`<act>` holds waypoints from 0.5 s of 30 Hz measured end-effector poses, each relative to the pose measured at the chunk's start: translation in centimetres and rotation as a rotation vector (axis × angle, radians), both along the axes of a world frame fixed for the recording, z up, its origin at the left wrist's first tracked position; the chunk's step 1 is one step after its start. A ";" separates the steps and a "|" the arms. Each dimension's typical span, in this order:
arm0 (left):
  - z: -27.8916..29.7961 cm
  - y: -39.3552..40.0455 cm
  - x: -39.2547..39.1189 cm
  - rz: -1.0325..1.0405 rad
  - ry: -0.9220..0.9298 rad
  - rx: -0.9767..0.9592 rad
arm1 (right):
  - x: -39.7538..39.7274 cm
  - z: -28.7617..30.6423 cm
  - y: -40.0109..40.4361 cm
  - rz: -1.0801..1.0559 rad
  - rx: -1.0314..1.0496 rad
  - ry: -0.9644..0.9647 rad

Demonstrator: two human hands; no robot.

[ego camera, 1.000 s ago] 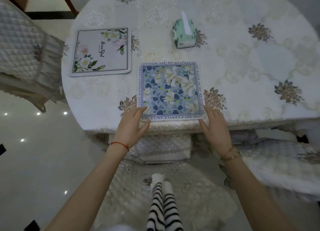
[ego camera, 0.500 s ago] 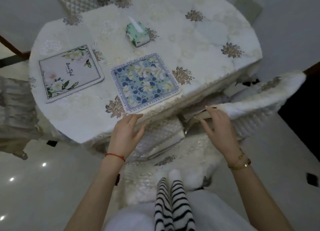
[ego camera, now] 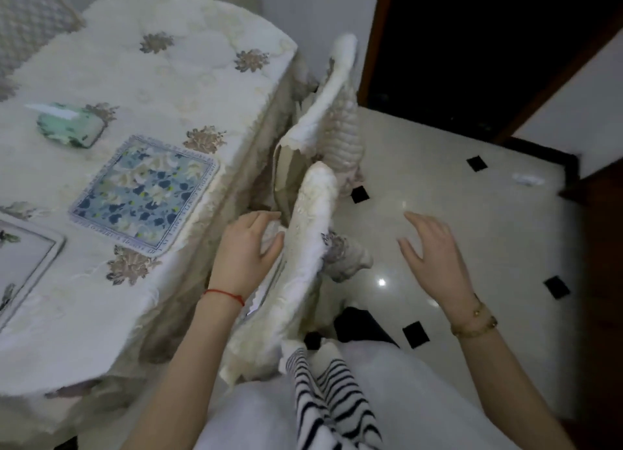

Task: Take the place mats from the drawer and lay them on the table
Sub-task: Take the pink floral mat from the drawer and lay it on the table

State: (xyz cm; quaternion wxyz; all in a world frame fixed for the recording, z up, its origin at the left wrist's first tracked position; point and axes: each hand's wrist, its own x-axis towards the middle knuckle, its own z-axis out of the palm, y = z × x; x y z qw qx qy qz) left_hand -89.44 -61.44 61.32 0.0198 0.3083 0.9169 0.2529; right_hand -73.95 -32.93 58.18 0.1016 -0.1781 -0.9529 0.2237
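A blue floral place mat (ego camera: 145, 190) lies flat on the white embroidered table (ego camera: 161, 78) near its front edge. A second mat, white with a grey border (ego camera: 23, 264), shows partly at the left edge of the view. My left hand (ego camera: 246, 250) hovers with relaxed fingers off the table's edge, close to the padded back of a chair (ego camera: 303, 247), and holds nothing. My right hand (ego camera: 435, 247) is spread open over the floor, also with nothing in it. No drawer is in view.
A green tissue box (ego camera: 69, 124) sits on the table behind the blue mat. A second covered chair (ego camera: 337, 112) stands beyond the near one. Glossy white floor with black diamond tiles (ego camera: 472, 234) lies to the right, and a dark doorway (ego camera: 472, 38) opens beyond it.
My view has swung right, away from the table. Both hands have left the blue mat, which stays on the table, and now hover beside the chair and over the floor.
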 end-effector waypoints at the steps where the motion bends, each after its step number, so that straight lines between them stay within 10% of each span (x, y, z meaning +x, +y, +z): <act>1: 0.1 1.3 0.4 -0.066 0.003 0.001 | 2.2 0.0 0.2 -0.060 -0.009 -0.002; 15: 0.1 17.8 15.9 -0.757 0.024 -0.015 | 32.5 -1.1 -2.7 -0.802 -0.040 -0.004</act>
